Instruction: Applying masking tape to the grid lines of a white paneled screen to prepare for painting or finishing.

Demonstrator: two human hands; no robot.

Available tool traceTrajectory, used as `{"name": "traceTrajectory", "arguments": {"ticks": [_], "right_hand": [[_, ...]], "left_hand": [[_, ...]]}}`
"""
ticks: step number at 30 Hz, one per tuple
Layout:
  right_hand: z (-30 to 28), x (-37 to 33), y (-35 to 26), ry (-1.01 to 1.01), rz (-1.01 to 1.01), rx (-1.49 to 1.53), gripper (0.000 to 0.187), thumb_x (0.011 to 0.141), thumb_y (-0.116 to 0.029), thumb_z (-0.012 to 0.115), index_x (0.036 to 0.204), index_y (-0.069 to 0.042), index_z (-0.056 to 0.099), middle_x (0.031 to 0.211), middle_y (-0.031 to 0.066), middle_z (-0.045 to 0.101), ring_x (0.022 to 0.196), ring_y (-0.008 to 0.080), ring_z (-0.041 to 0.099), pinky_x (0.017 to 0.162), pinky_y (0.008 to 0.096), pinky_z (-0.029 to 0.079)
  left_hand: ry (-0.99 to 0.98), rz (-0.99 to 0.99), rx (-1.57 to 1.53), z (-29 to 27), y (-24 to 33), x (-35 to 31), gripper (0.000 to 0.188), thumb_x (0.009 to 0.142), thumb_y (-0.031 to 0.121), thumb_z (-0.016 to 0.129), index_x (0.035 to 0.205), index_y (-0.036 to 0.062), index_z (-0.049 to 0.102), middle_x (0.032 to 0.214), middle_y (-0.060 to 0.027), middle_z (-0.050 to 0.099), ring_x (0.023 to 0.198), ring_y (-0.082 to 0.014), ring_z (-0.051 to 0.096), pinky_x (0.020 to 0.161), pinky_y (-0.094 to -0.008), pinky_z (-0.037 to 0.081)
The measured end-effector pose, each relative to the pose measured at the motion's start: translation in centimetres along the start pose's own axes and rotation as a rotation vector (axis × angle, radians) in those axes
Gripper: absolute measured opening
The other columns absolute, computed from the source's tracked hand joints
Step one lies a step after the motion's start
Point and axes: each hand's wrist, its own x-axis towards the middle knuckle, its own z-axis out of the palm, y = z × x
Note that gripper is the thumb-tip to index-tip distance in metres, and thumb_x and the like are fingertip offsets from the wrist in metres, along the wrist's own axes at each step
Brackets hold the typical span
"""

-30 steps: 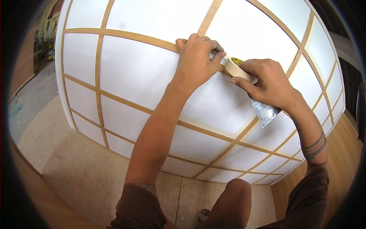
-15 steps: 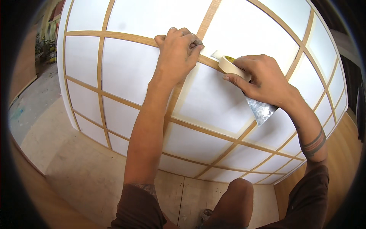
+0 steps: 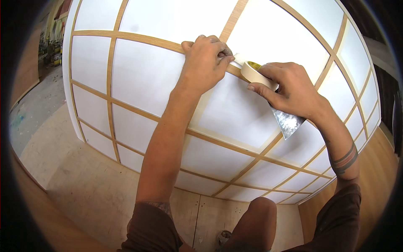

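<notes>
Item: lattice screen (image 3: 142,80), white panels divided by light wooden slats, shown large across the upper and middle view, set over a pale board floor (image 3: 84,185).

Item: left hand (image 3: 204,63). It is laid on the horizontal slat near a crossing with an upright slat. The fingers (image 3: 218,49) are curled down and pressed on the free end of a tape strip at the slat; nothing is enclosed in the hand. Compared with half a second earlier, the hand is found slightly further right along the slat and closer to the right hand.

Item: right hand (image 3: 294,90). It is placed just right of the left hand, over the same slat. The fingers are closed around a roll of masking tape (image 3: 255,72), cream-coloured, held at its rim. A metal scraper blade (image 3: 287,122) is also kept in this hand, its flat silver end projecting below the palm over a white panel. The grip on both is unchanged from the earlier frames.

Item: tape strip (image 3: 238,59), short, drawn from the roll toward the left fingertips, lying along the slat. The roll is seen touching the slat just beside the left hand, nearer to it than before.

Item: dark bands marked round the right forearm (image 3: 345,158).

Item: knee (image 3: 256,227) in brown cloth, seen at the lower edge.
</notes>
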Motion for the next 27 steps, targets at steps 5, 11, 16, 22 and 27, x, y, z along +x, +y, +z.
{"name": "traceTrajectory", "arguments": {"ticks": [5,11,16,22,27], "right_hand": [[-0.2,0.2,-0.2,0.009,0.008,0.010,0.039,0.100,-0.040,0.073,0.093,-0.002,0.078,0.064,0.0128,0.066,0.059,0.0330,0.065,0.059,0.0436,0.051],[-0.2,1.2,-0.2,-0.043,0.012,-0.005,0.039,0.099,-0.039,0.074,0.091,-0.001,0.077,0.064,0.0142,0.066,0.058,0.0331,0.064,0.059,0.0436,0.051],[-1.3,1.8,-0.5,-0.108,0.067,0.015,0.038,0.098,-0.039,0.074,0.094,-0.001,0.079,0.066,0.0157,0.069,0.059,0.0337,0.066,0.061,0.0433,0.052],[-2.6,3.3,-0.1,-0.195,0.122,0.060,0.042,0.096,-0.041,0.073,0.096,0.001,0.080,0.071,0.0197,0.071,0.066,0.0350,0.069,0.067,0.0452,0.055],[-4.0,3.9,0.0,-0.303,0.060,0.199,0.038,0.098,-0.032,0.075,0.093,0.006,0.076,0.068,0.0180,0.068,0.060,0.0272,0.061,0.061,0.0415,0.050]], "left_hand": [[0.005,-0.015,0.016,-0.3,-0.2,0.0,0.015,0.090,0.020,0.081,0.092,0.0061,0.083,0.093,-0.0057,0.076,0.100,-0.0237,0.065,0.097,-0.0426,0.036],[0.017,-0.048,0.057,-0.4,-0.4,0.0,0.015,0.087,0.019,0.080,0.086,0.0046,0.082,0.087,-0.0062,0.075,0.091,-0.0248,0.066,0.093,-0.0425,0.040],[0.038,-0.165,-0.073,0.1,0.1,0.4,0.011,0.079,0.014,0.079,0.080,0.0038,0.080,0.070,-0.0088,0.070,0.079,-0.0297,0.068,0.086,-0.0464,0.043],[-0.085,-0.380,-0.015,-0.8,0.7,1.6,0.027,0.077,0.026,0.083,0.082,-0.0002,0.080,0.071,-0.0102,0.074,0.065,-0.0205,0.070,0.067,-0.0352,0.059],[-0.239,-0.507,0.106,-1.6,2.0,3.6,0.030,0.071,0.029,0.084,0.078,0.0002,0.080,0.071,-0.0113,0.075,0.067,-0.0208,0.071,0.068,-0.0355,0.058]]}}
